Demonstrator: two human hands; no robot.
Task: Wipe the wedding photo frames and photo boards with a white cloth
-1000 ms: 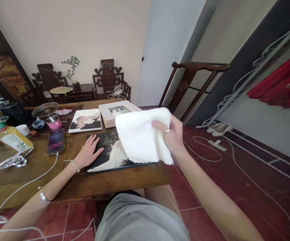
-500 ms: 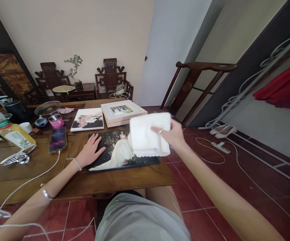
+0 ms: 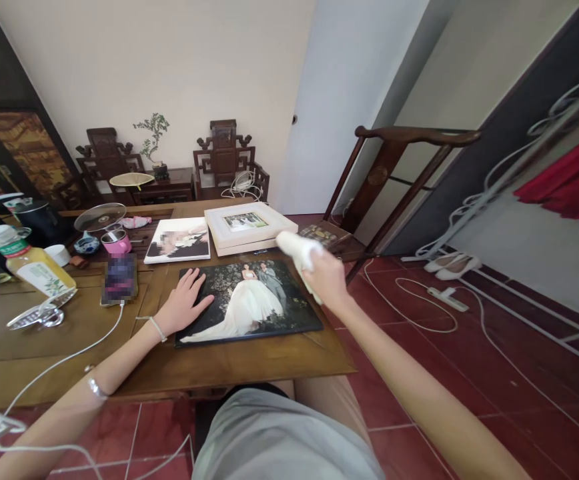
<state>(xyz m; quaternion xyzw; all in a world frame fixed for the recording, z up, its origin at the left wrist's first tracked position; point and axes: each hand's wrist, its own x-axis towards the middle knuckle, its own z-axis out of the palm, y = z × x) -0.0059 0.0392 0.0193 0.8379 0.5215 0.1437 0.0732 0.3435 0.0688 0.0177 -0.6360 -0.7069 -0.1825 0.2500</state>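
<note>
A dark photo album [image 3: 249, 303] with a wedding picture on its cover lies flat near the table's front right corner. My left hand [image 3: 185, 303] rests on its left edge, fingers spread. Above its right edge, my right hand [image 3: 325, 275] grips a folded white towel [image 3: 297, 252], seen almost edge-on. Whether the towel touches the cover I cannot tell. Behind the album are a white-edged photo book [image 3: 179, 240] and a cream box [image 3: 249, 227] with a small framed picture.
On the wooden table [image 3: 249, 363], a phone [image 3: 119, 280] on a white cable, a silver hair clip [image 3: 44, 313], a bottle of yellow liquid [image 3: 37, 267] and a pink cup [image 3: 116, 241] stand or lie at left. A wooden chair [image 3: 384, 167] is at right.
My right hand has turned the towel from facing me to nearly edge-on and moved it toward the album's right edge, uncovering more of the cover. My left hand stays put.
</note>
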